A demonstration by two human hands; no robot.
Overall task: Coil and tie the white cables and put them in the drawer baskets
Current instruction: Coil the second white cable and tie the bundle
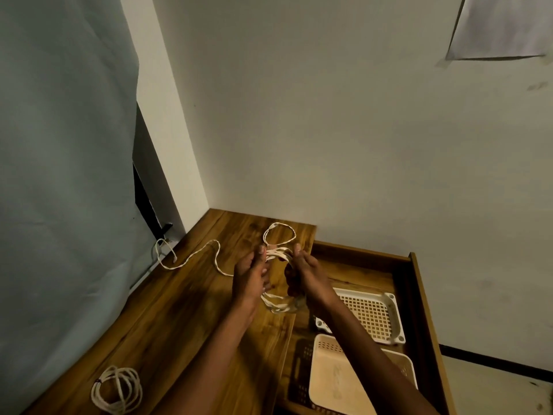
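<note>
I hold a half-wound white cable [279,253] between both hands above the wooden desk top [191,310]. My left hand [250,274] grips the left side of the loops, and my right hand [302,272] grips the right side. More loops of the same coil [279,305] hang below my hands. One loop [279,234] sticks out beyond my fingers, and the loose tail [191,259] trails left across the desk to its far edge. A second white cable [117,389], coiled and tied, lies at the desk's near left.
An open wooden drawer [419,295] to the right holds a white perforated basket [371,314] and a beige basket [344,375], with a dark basket [300,372] partly under the beige one. A grey curtain [59,175] hangs at the left. The wall is close behind.
</note>
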